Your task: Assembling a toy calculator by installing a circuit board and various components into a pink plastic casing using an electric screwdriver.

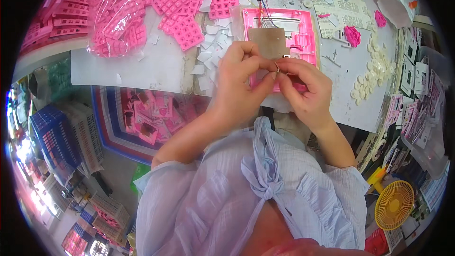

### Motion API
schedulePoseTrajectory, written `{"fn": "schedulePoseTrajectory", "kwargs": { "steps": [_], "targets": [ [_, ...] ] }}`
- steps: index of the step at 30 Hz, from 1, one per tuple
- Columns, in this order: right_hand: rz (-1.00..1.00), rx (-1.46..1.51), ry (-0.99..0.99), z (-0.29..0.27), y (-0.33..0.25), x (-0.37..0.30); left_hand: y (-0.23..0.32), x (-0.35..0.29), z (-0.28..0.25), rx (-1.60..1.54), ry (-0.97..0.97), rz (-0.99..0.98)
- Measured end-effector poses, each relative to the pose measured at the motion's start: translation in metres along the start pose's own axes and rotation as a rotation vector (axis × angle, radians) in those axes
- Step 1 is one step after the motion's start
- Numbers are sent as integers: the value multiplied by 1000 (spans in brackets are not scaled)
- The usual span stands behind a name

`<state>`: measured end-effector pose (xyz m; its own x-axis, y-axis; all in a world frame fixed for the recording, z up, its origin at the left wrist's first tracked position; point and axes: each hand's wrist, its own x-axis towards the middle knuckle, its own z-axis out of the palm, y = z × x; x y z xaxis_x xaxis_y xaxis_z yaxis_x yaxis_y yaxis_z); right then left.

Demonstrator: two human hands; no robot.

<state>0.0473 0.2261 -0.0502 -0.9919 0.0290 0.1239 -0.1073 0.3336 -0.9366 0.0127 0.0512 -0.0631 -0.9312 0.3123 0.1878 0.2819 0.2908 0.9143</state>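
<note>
Both hands meet over the near part of an open pink plastic casing [313, 33]. My left hand [244, 78] is closed in a pinch, its thumb and index fingertips around a small, thin, pale curved piece [277, 68]. From the other side my right hand [305, 87] pinches at the same piece, fingertips nearly touching the left ones. Its exact kind is too small to tell. A flat brown board [268, 41] lies across the casing just beyond my fingers. Thin coloured wires [265, 12] rise from the casing's far edge. My hands hide the casing's near left part.
Pink keypad pieces [185, 31] and a clear bag [116, 26] of them lie at the far left. White paper scraps [208, 54] sit left of the casing. White round pieces [372, 73] lie right. Below the table is a basket [106, 123] of pink parts; a yellow fan [394, 205] stands lower right.
</note>
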Motion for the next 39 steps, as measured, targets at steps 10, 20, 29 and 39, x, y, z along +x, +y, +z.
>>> {"fn": "schedulePoseTrajectory", "kwargs": {
  "steps": [10, 20, 29, 39],
  "targets": [
    [-446, -268, 38, 0, 9, 1, 3, 15, -22, -145, -311, -372],
    [-589, -480, -92, -5, 16, 8, 0, 39, -34, -37, -428, -178],
    [-576, -618, -185, -2, 13, 12, -20, 15, -20, 209, -208, 315],
    [-461, -744, -384, -9, -9, 8, -18, 15, -16, 251, -233, 255]
  ]
}}
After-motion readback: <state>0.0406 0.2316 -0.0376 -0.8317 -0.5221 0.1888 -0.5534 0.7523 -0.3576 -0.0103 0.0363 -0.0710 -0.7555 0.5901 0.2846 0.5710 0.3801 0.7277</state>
